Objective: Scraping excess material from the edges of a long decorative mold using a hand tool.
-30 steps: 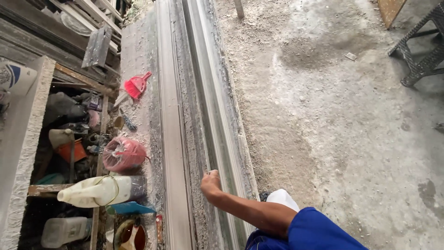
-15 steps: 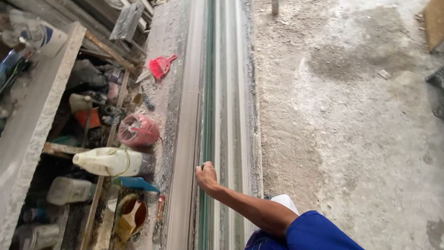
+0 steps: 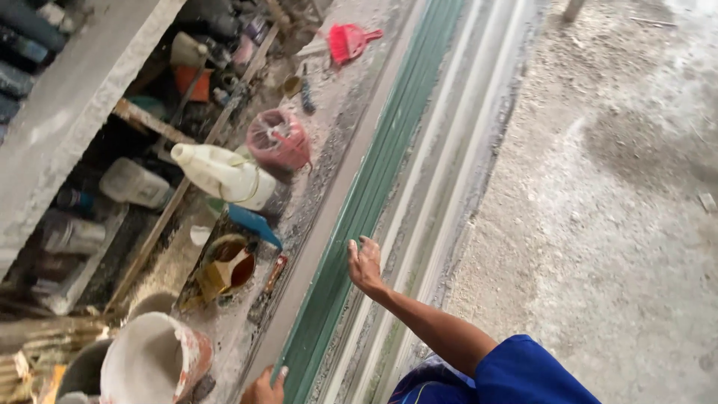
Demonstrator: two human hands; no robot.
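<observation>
The person is bending over a stack of long metal profiles lying on the dusty floor (image 3: pixel 598 224), beside a low shelf crowded with containers. The right hand (image 3: pixel 365 262) is resting flat, fingers spread and loose, on the green profile (image 3: pixel 389 150), close to the line where it meets the pale grey profiles (image 3: pixel 456 135) lying parallel on its floor side. It is not closed around anything; it is pressing or steadying from above.

The left hand (image 3: pixel 263 387) is showing only at the bottom edge of the frame. Its fingertips are touching the near end of the same green profile on its outer edge, next to the brown strip (image 3: pixel 336 202). Whether it is gripping or merely resting cannot be told, since most of it is cut off.

Judged step: both hands are taking position on the green length, one at the end, one further along; a lift or slide has not begun. The profile is lying full length in the stack, running away toward the top of the frame.

A next move would call for a real grip under or around an edge, as the flat palm offers none. The white jug (image 3: pixel 224 173), red mesh bundle (image 3: pixel 278 140) and white bucket (image 3: pixel 153 363) are sitting just beside the stack, so sideways clearance is tight.
</observation>
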